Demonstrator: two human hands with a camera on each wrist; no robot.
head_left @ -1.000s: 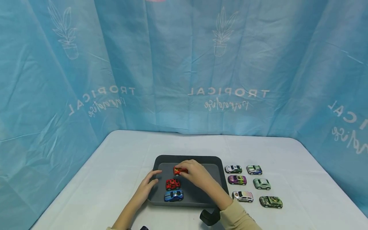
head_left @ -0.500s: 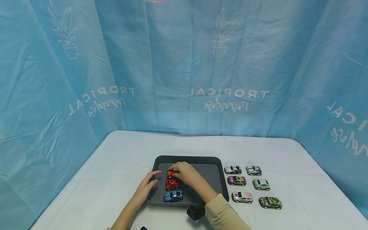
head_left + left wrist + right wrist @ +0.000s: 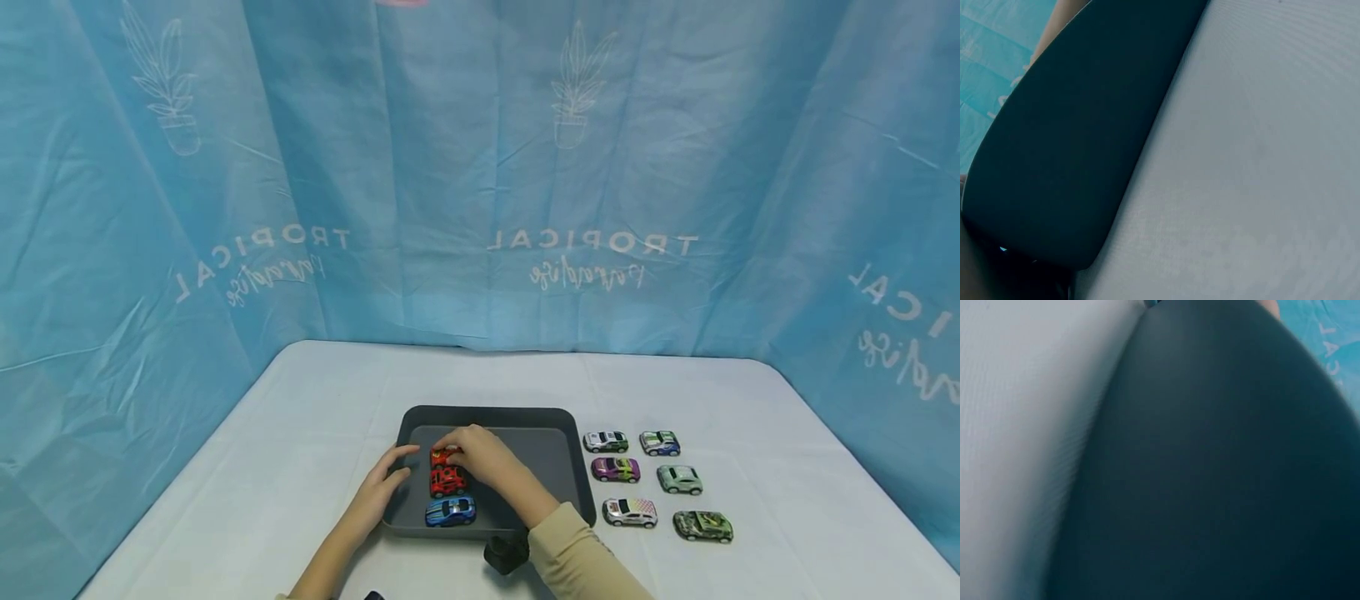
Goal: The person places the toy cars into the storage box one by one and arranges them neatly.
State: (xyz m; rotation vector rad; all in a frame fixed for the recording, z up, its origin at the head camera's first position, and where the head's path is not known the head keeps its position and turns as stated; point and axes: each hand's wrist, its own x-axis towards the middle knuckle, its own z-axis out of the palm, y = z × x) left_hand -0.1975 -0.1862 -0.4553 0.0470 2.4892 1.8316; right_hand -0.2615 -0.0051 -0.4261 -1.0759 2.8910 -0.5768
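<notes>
In the head view, a dark grey tray [image 3: 536, 454] lies on the white table. My right hand [image 3: 483, 457] reaches in from the right and holds a red toy car [image 3: 441, 457] at the tray's far left, partly hidden by the fingers. Just in front of it is a red toy car with black spots [image 3: 447, 481], then a blue striped toy car [image 3: 450, 511]. My left hand [image 3: 372, 498] is at the tray's left rim, fingers relaxed and reaching over the edge. The tray's dark side [image 3: 1085, 137] fills much of the left wrist view.
Right of the tray stand several toy cars in two columns, among them a purple one [image 3: 616, 469], a pale green one [image 3: 679, 479] and a camouflage one [image 3: 702, 526]. A blue printed curtain [image 3: 480, 167] hangs behind the table.
My right hand has moved left with the red toy car, bringing it behind the spotted one at the tray's left side. My left hand has stayed in place.
</notes>
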